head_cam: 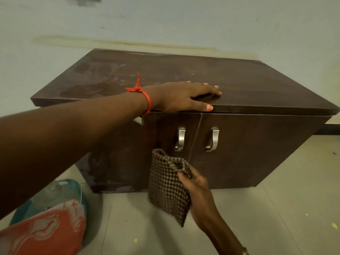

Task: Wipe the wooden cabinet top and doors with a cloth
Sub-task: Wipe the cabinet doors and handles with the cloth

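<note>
left hand (184, 97) spread flat on dark brown wooden cabinet top (248, 83); right hand (197, 188) below it pinches brown checked woven cloth (165, 188), in front of left door (125, 155).

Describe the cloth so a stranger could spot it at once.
Find the dark wooden cabinet against the wall. Below its two metal handles, the right hand pinches a hanging cloth. Its small brown check sets it apart from the orange patterned fabric at bottom left.

left grip (177, 97) flat, arm outstretched | right grip (196, 188) low, fingers curled
</note>
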